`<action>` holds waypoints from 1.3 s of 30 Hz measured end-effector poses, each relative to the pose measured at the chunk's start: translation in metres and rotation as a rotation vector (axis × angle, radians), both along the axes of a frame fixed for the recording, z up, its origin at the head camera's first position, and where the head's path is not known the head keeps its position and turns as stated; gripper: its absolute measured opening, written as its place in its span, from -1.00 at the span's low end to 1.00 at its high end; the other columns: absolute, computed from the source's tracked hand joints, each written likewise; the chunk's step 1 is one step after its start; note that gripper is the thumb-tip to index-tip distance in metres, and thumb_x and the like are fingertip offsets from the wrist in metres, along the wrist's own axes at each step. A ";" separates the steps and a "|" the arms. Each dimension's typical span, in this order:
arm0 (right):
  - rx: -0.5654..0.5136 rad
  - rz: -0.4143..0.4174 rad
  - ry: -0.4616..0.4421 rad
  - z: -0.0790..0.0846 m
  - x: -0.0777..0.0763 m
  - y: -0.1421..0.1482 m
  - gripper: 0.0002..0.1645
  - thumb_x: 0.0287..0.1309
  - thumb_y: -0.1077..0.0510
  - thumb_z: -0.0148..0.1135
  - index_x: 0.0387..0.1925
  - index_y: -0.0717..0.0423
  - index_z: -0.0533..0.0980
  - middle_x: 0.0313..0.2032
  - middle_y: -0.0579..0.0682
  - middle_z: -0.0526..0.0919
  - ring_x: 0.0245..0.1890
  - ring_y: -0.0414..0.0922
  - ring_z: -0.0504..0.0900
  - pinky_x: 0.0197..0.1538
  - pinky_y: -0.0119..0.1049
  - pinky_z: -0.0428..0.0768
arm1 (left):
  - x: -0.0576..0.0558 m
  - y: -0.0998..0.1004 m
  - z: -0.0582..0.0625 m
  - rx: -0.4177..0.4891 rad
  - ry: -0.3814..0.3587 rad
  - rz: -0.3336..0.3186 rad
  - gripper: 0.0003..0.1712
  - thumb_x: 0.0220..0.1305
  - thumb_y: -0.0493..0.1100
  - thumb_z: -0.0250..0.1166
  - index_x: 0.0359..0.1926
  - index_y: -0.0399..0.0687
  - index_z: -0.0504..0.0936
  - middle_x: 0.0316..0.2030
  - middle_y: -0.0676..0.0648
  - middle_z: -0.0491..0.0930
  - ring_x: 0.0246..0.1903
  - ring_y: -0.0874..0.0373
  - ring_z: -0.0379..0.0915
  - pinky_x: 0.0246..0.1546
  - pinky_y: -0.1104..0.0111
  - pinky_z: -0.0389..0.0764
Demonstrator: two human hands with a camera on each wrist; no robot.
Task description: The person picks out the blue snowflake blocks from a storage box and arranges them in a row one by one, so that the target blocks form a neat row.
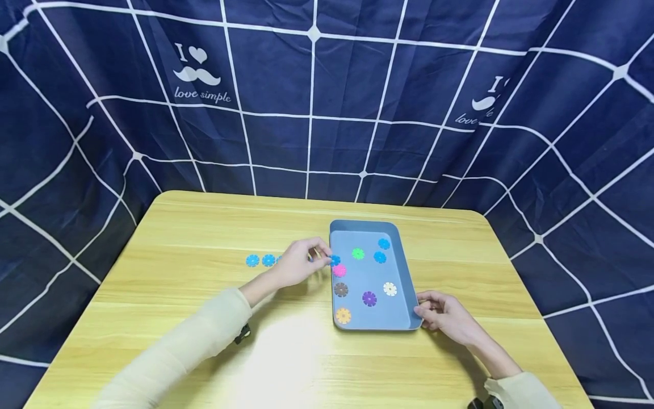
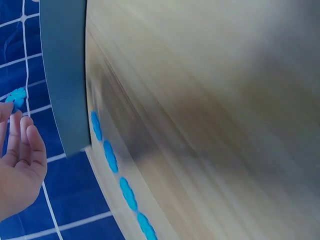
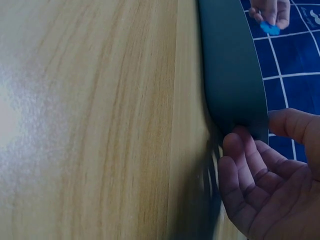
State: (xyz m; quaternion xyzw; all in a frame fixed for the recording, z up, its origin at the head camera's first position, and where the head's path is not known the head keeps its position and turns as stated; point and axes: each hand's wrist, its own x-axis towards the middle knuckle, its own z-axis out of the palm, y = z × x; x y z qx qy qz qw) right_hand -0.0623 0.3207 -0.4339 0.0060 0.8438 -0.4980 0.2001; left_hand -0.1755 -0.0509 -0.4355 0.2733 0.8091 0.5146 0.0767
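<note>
L hand (image 1: pixel 301 262), approx. centre of head view: thumb + fingertips closed in a pinch on one blue disc (image 1: pixel 334 260), at tray's L rim. Edge pinch prob. chosen b/c disc is thin & flat; leaves most of its face uncovered. Both wrist views show it above rim level; whether it's fully inside the wall, can't tell.

R hand (image 1: pixel 447 319), lower R of centre: fingers curled at the tray's near R corner, thumb by the rim, fingertips on outer wall. Likely steadies tray (image 1: pixel 364 226) while L hand works at opp. side; corner hold also keeps the inside unobstructed.

Tray lies flat on table (image 1: pixel 204 227), long side running away from wearer. Inside, loosely spread, none stacked: green disc (image 1: pixel 358 254), two more blue ones upper R, pink disc (image 1: pixel 339 272), brown disc (image 1: pixel 341 289), purple disc (image 1: pixel 369 299), cream disc (image 1: pixel 390 289), orange disc (image 1: pixel 343 316) lower L.

Row of blue discs (image 1: pixel 268 260) on table, L of tray, partly hidden by L hand; L wrist view shows four, spaced for easy single pick-up, I'd judge
</note>
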 end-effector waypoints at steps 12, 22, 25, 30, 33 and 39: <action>0.012 0.005 0.007 0.001 0.000 0.001 -0.42 0.40 0.26 0.28 0.27 0.61 0.38 -0.20 0.16 0.71 -0.40 -0.23 0.65 -0.31 -0.35 0.71 | 0.000 -0.054 -0.003 0.049 -0.037 0.138 -0.91 0.38 -0.25 0.40 -0.13 -0.17 0.73 -0.26 -0.16 0.73 -0.38 0.20 0.56 -0.31 0.48 0.59; 0.010 0.006 0.003 0.000 0.000 0.001 -0.40 0.41 0.24 0.28 0.28 0.59 0.38 -0.18 0.18 0.71 -0.39 -0.22 0.66 -0.30 -0.35 0.71 | 0.004 -0.098 -0.008 0.049 -0.060 0.271 -0.86 0.39 -0.23 0.41 -0.12 -0.22 0.71 -0.24 -0.19 0.76 -0.37 0.18 0.57 -0.30 0.47 0.59; 0.004 0.008 0.002 0.000 0.000 0.002 -0.40 0.41 0.24 0.29 0.28 0.60 0.37 -0.18 0.17 0.70 -0.39 -0.23 0.66 -0.30 -0.34 0.71 | 0.004 -0.109 -0.011 0.052 -0.090 0.298 -0.84 0.40 -0.24 0.40 -0.10 -0.26 0.70 -0.23 -0.22 0.76 -0.38 0.22 0.54 -0.32 0.49 0.56; -0.004 0.011 0.007 -0.001 0.000 0.002 -0.40 0.40 0.25 0.29 0.28 0.61 0.37 -0.19 0.18 0.70 -0.39 -0.23 0.65 -0.31 -0.34 0.71 | 0.007 -0.125 -0.014 0.069 -0.156 0.344 -0.76 0.42 -0.24 0.38 -0.02 -0.34 0.67 -0.20 -0.27 0.74 -0.39 0.23 0.54 -0.35 0.49 0.57; -0.003 0.011 0.011 -0.001 0.000 0.002 -0.40 0.40 0.25 0.28 0.27 0.61 0.37 -0.18 0.19 0.70 -0.39 -0.23 0.66 -0.30 -0.34 0.71 | 0.007 -0.134 -0.015 0.079 -0.196 0.372 -0.70 0.43 -0.23 0.37 0.04 -0.38 0.65 -0.18 -0.30 0.74 -0.41 0.22 0.59 -0.38 0.44 0.64; -0.004 0.011 0.011 -0.001 0.000 0.002 -0.40 0.40 0.25 0.28 0.27 0.61 0.37 -0.18 0.19 0.70 -0.39 -0.23 0.66 -0.29 -0.35 0.72 | 0.008 -0.152 -0.019 0.077 -0.260 0.411 -0.65 0.45 -0.22 0.35 0.09 -0.42 0.60 -0.26 -0.22 0.74 -0.49 0.17 0.64 -0.55 0.31 0.68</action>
